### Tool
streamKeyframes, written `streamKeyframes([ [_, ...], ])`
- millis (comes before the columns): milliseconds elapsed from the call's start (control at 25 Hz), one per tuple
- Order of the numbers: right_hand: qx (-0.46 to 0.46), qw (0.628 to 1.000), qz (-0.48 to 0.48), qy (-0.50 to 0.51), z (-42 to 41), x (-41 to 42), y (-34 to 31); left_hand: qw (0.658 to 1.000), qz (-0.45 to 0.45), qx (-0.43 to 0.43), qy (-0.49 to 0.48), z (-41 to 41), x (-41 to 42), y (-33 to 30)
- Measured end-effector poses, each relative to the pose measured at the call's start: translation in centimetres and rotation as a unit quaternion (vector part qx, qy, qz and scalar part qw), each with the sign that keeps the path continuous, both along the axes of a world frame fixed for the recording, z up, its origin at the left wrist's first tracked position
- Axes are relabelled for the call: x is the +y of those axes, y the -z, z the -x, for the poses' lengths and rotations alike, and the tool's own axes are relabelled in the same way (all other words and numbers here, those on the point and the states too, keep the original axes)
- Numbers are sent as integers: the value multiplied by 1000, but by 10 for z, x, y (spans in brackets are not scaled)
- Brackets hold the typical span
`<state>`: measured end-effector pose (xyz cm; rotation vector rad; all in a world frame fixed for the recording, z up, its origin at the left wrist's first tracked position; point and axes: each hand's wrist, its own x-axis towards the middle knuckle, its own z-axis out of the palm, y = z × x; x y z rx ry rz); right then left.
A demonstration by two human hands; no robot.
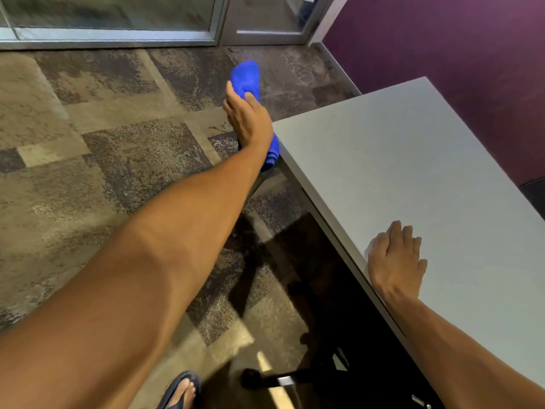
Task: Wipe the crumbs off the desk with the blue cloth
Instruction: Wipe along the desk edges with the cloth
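Observation:
My left hand [247,115] grips the blue cloth [247,78], held out past the far left corner of the grey desk [398,160], over the carpet. Part of the cloth sticks out beyond my fingers and part hangs below my wrist beside the desk corner. My right hand [395,258] lies flat on the desk near its front edge, fingers spread, holding nothing. No crumbs show on the desk top in this view.
Patterned carpet [103,143] covers the floor to the left. A glass partition and door [118,22] stand at the back, a purple wall [442,39] behind the desk. A black chair base [280,379] and my sandalled foot [182,388] are below the desk edge.

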<state>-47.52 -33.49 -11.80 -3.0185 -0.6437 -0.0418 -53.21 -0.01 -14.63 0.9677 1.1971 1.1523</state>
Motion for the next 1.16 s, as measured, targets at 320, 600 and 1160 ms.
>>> streamKeyframes([
  [320,2,1000,10,-1,4,2,-3,974,138,-56,-170,60,-6,-1],
  [600,14,1000,8,6,5,3,-5,936,250,-236,78,104,-110,-12],
  [1160,22,1000,-3,16,6,4,-8,904,14,-29,427,106,-221,3],
])
